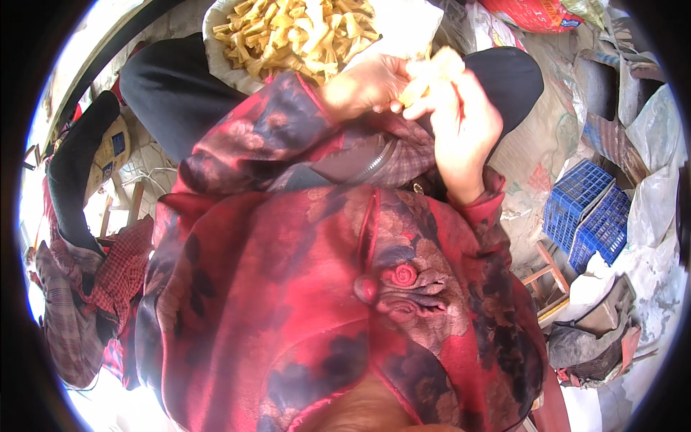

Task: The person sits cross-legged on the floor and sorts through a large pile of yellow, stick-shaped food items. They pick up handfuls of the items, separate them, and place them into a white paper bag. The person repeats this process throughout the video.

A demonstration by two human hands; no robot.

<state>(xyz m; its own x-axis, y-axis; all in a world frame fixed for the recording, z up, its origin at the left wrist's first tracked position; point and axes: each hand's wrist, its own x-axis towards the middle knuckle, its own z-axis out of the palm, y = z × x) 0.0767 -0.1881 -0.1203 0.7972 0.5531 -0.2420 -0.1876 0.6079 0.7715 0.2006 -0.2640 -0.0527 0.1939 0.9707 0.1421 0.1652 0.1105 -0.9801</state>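
My left hand (370, 89) is in front of my lap, its fingers pinching a small yellow piece (408, 98). My right hand (467, 116) meets it from the other side, fingertips on the same piece; glare and blur hide its exact shape. Just beyond my left hand is a white-lined round container (216, 62) heaped with yellow, trumpet-shaped pieces (291, 35), which look dried or like plant matter. A bright white sheet or bag (407, 24) lies against the container's right side.
My bent knees in dark trousers (167, 92) flank the container. To the right are blue plastic crates (586, 210), a small wooden frame (548, 272) and plastic sheeting (656, 129). A red printed bag (532, 13) sits at upper right. Checked cloths (121, 281) hang at left.
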